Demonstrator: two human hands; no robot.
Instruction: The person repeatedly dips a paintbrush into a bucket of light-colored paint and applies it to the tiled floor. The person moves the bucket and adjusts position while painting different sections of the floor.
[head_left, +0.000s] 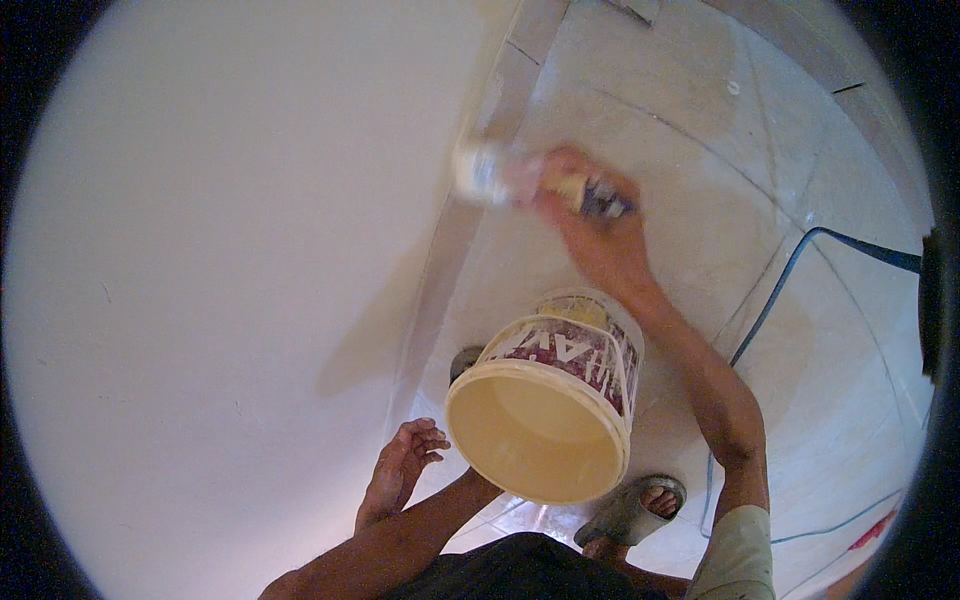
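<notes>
My right hand (590, 195) is closed round a tool blurred by motion that looks like a paintbrush (483, 172). Its whitish end is at the wall's lower edge, by the skirting; yellow and dark parts show in my grip. A tilted bucket (535, 430) is between my arms, its cream-coated mouth facing me. My left forearm (430, 520) runs to the bucket's near rim and disappears behind it, so the fingers there are hidden. Left of the rim is what looks like a hand (400, 465) with bent fingers; whose it is I cannot make out.
A pale wall (230, 250) fills the left side, with a tile skirting (440, 265) along its foot. A blue cable (775, 290) loops over the tiled floor (690, 190) at the right. My slippered right foot (655, 500) stands below the bucket; another slipper (463, 362) shows partly behind it.
</notes>
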